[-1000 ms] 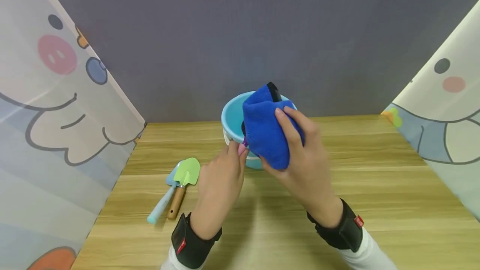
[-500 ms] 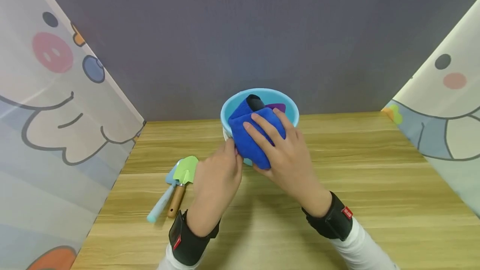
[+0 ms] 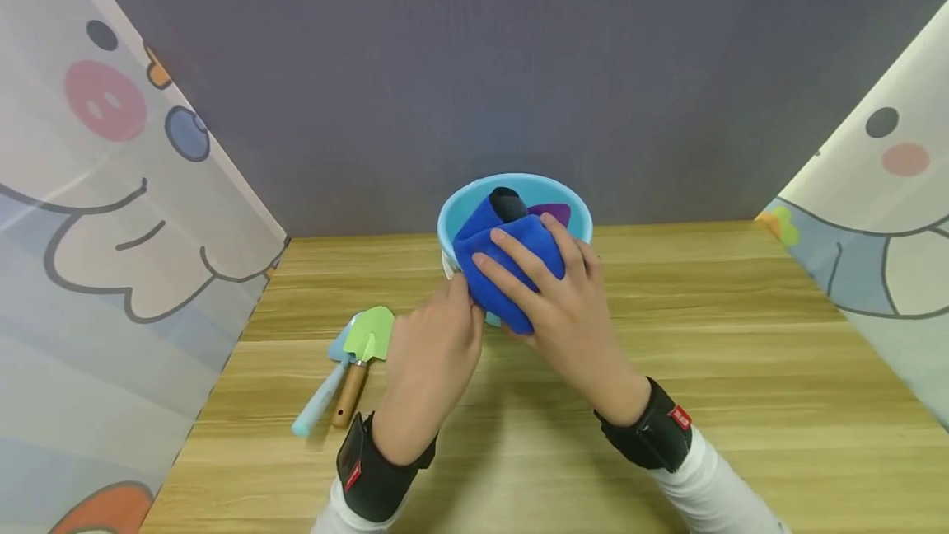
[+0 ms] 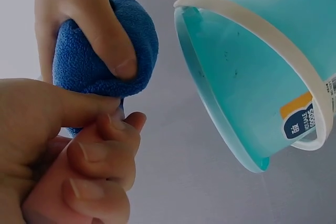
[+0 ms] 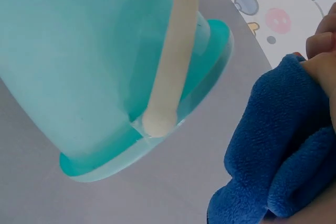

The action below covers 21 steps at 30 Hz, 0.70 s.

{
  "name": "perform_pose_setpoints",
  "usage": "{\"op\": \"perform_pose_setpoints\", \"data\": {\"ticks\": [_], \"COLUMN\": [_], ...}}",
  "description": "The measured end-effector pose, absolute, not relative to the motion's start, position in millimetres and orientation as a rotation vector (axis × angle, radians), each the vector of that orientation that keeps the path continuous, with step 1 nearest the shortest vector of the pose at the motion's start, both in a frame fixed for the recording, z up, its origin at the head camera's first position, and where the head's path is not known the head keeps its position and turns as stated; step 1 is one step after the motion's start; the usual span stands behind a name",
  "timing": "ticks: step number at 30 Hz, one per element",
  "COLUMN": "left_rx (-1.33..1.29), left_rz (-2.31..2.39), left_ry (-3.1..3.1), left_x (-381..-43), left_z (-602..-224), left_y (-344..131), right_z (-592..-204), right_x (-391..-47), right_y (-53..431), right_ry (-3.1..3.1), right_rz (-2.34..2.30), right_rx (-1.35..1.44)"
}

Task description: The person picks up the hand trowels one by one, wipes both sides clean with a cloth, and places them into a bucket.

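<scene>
My left hand (image 3: 436,336) grips the pink handle (image 4: 55,195) of a trowel. Its purple blade (image 3: 552,211) peeks out behind a blue plush cloth (image 3: 500,270); the cloth hides the rest of the blade. The right hand (image 3: 552,295) holds this cloth wrapped about the trowel, fingers spread over its top and thumb underneath. A dark patch (image 3: 508,204) shows at the cloth's upper edge. Both hands are together at the near rim of a light blue bucket (image 3: 571,188), the cloth overlapping its mouth in the head view.
Left of the hands, a green trowel (image 3: 369,332) with a wooden handle lies over a blue trowel (image 3: 320,398) on the wooden table (image 3: 741,369). The bucket has a white handle (image 5: 176,51). A grey wall (image 3: 474,56) stands behind, with cartoon-print panels at both sides.
My right hand and the cloth have shifted left and down along the trowel, and the purple blade has come into view behind the cloth. The left hand has barely moved.
</scene>
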<state>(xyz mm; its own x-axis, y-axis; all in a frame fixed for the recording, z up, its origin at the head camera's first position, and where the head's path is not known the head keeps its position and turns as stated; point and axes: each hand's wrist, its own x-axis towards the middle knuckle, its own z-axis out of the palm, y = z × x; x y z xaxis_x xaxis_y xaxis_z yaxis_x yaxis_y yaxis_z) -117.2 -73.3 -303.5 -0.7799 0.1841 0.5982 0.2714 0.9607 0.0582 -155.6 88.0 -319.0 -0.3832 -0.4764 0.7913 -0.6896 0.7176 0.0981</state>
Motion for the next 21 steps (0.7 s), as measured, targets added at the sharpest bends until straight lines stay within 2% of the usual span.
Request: {"op": "perform_pose_setpoints", "data": {"ticks": [9,21], "left_rx": [-0.319,-0.353], "left_rz": [-0.151,-0.185], "left_ry": [-2.482,-2.479], "left_x": [-116.9,-114.7], "left_z": [-303.5,-301.3], "left_y": [-70.5,-71.2], "right_z": [-320.6,-319.5], "right_x": [-151.3,-155.6], "right_y": [85.8,88.4], "right_ry": [-2.094,-2.011], "right_rz": [0.367,0.3], "right_rx": [0.813,0.873]}}
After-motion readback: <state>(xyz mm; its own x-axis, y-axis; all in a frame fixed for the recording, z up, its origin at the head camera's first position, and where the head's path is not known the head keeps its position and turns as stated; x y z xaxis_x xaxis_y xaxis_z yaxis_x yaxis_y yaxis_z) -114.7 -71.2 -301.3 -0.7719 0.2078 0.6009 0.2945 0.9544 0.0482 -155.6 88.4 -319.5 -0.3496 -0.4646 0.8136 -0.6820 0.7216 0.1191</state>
